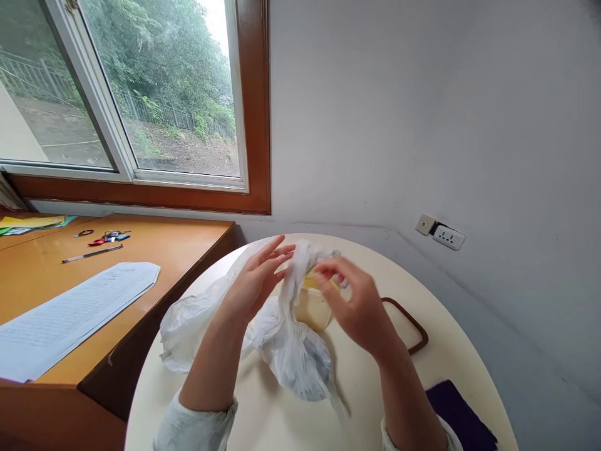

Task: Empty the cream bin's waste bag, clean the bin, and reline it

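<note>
A white plastic bag [300,357] with something dark inside sits on the round table, its gathered top stretched upward between my hands. My left hand [256,275] is at the left of that twisted top, fingers extended and apart, their tips against or very near the plastic. On the other side, my right hand [352,300] has its fingers bent into a pinch at the upper part of the bag; slight blur softens the fingertips. Behind the bag stands a pale yellowish container [313,308], partly hidden by the bag and my right hand.
More crumpled clear plastic [192,326] spreads over the left of the round table [366,401]. A brown rounded frame [417,329] and a dark purple cloth [457,413] lie at right. The wooden desk [188,241] holds papers [89,307], a pen [91,254] and keys [113,236].
</note>
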Demonstrator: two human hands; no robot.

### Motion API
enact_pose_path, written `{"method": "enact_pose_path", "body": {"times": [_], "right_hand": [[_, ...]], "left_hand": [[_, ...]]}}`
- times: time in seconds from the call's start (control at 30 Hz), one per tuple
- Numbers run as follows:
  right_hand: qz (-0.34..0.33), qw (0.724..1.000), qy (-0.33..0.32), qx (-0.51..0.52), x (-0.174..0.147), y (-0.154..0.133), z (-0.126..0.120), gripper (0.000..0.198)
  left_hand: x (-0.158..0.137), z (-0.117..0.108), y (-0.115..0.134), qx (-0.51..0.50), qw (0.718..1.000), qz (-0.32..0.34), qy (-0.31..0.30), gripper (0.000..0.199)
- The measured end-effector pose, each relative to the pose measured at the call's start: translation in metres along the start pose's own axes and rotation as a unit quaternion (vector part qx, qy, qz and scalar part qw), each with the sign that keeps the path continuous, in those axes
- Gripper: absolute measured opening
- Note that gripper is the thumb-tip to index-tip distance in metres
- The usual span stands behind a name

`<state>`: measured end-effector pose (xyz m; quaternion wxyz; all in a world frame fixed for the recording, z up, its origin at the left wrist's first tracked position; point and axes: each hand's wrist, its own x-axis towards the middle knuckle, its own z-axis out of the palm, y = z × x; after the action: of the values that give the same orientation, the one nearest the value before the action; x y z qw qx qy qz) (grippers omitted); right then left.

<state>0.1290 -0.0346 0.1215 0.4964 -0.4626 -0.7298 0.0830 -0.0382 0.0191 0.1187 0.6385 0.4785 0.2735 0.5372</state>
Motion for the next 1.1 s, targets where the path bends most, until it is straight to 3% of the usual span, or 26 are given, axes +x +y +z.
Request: {"method": "enact_pose_path", "body": {"times": [0.07, 0.17, 0.3, 0.37, 0.43, 0.5, 0.6, 0.7, 0.8, 0.97, 1.1], "right_hand": [[0.027, 0.988, -0.149, -0.036, -0.003, -0.003, 0.005, 0.022], [0.051, 0.97, -0.21, -0.111, -0.004, 0.0, 0.02, 0.031], [0.066, 0.967, -0.21, -0.131, -0.001, 0.012, 0.035, 0.018], [0.073, 0.968, -0.201, -0.134, 0.0, 0.017, 0.037, 0.01], [0.081, 0.968, -0.197, -0.131, 0.0, 0.019, 0.037, 0.007], [0.09, 0.968, -0.198, -0.127, -0.001, 0.02, 0.036, 0.007], [0.104, 0.966, -0.204, -0.121, -0.002, 0.02, 0.036, 0.005], [0.111, 0.964, -0.216, -0.106, -0.004, 0.019, 0.037, 0.004], [0.112, 0.967, -0.218, -0.074, -0.004, 0.019, 0.038, 0.005], [0.105, 0.972, -0.211, 0.0, -0.003, 0.017, 0.032, 0.009], [0.102, 0.973, -0.207, 0.03, 0.0, 0.018, 0.021, 0.008]], "left_hand": [[-0.002, 0.0, 0.0, -0.029, 0.998, 0.001, -0.047, 0.044], [-0.004, 0.0, 0.0, -0.055, 0.991, -0.015, -0.121, 0.04], [-0.004, -0.001, 0.001, -0.029, 0.99, -0.019, -0.14, 0.038], [-0.001, -0.004, 0.001, 0.033, 0.995, -0.004, -0.098, 0.03], [0.001, -0.01, 0.002, 0.166, 0.985, 0.015, -0.036, 0.018], [0.003, -0.018, 0.002, 0.327, 0.945, 0.012, -0.02, 0.018], [0.001, -0.028, 0.002, 0.462, 0.881, -0.035, -0.098, 0.021], [-0.003, -0.028, 0.001, 0.489, 0.853, -0.043, -0.177, 0.021], [-0.005, -0.023, 0.001, 0.496, 0.842, -0.013, -0.214, 0.017], [-0.005, -0.016, 0.003, 0.479, 0.846, -0.006, -0.234, 0.013], [-0.003, -0.021, 0.005, 0.464, 0.864, -0.039, -0.192, 0.018]]}}
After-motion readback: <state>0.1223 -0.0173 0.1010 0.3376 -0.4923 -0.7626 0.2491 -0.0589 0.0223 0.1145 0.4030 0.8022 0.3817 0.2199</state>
